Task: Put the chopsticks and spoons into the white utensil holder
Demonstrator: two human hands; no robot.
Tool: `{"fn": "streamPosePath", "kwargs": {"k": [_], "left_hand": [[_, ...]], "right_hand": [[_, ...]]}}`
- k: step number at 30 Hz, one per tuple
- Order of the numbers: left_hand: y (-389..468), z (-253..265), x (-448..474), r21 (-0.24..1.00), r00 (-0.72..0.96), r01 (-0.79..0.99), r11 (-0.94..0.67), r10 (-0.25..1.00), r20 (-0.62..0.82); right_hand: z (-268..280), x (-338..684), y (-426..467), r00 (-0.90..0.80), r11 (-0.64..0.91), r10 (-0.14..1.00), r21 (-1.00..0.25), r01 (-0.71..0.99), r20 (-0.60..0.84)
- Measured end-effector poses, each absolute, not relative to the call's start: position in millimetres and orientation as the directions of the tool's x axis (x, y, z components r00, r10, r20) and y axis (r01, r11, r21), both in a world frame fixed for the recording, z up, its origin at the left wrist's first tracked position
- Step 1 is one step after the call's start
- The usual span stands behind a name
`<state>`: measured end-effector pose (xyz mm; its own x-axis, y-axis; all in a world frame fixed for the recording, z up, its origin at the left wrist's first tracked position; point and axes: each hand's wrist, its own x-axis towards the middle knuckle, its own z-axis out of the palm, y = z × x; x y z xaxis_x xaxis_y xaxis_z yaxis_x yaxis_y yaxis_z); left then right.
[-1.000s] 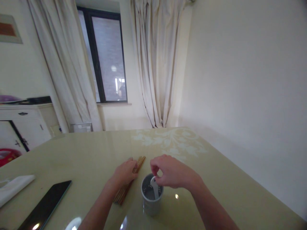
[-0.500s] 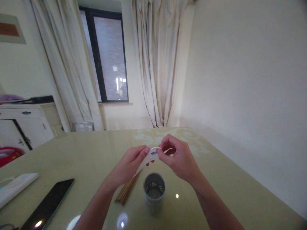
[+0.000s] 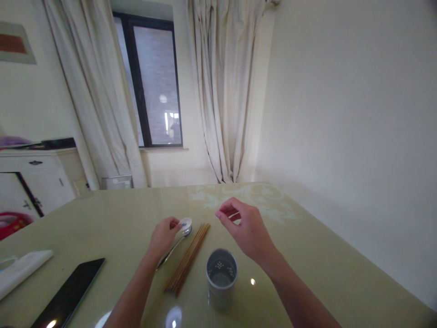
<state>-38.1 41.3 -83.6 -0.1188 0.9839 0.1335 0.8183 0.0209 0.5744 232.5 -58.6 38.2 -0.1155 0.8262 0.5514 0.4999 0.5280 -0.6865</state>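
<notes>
My left hand (image 3: 166, 234) pinches a white ceramic spoon (image 3: 186, 223) with a blue mark in its bowl; the handle is hidden by the hand. Just below it a metal spoon (image 3: 175, 246) lies on the table, bowl pointing away from me. A bundle of several wooden chopsticks (image 3: 189, 259) lies to the right of the spoons. My right hand (image 3: 244, 228) hovers above the table, thumb and forefinger brought together with nothing seen between them. Nearer to me, below that hand, a grey cylindrical utensil holder (image 3: 221, 275) with small holes stands upright, nothing visible inside.
A black phone or tablet (image 3: 70, 291) and a white flat object (image 3: 25, 271) lie at the left of the glossy green table (image 3: 327, 269). A wall (image 3: 358, 136) runs along the right side. Behind stand a white cabinet (image 3: 48, 177) and curtains (image 3: 225, 91).
My left hand has carried the white spoon left and down beside the metal spoon, now uncovered. My right hand has let go of the white spoon and stays over the table.
</notes>
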Motion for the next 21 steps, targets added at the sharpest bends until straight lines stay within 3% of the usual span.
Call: {"fn": "streamPosePath", "kwargs": {"k": [9,12,17,21], "left_hand": [[43.6,-115.3,-33.8,0.443,-0.12,0.894,0.072,0.989,0.082],[44.2,-116.7,-29.2,0.41,-0.07,0.912,0.029,0.994,0.085],[43.6,-114.7,-18.1,0.399,0.031,0.915,-0.059,0.997,0.075],[36.2,-107.2,-14.8,0.387,0.053,0.918,-0.088,0.994,0.1]], "right_hand": [[35.6,238.6,-58.2,-0.174,0.548,0.798,-0.574,0.609,0.577],[17.2,250.0,-67.5,-0.134,0.535,0.819,-0.656,0.533,0.558],[-67.4,261.6,-89.3,-0.025,0.489,0.856,-0.794,0.361,0.516],[-111.5,263.6,-92.6,-0.173,0.458,0.889,-0.835,0.306,0.424]]}}
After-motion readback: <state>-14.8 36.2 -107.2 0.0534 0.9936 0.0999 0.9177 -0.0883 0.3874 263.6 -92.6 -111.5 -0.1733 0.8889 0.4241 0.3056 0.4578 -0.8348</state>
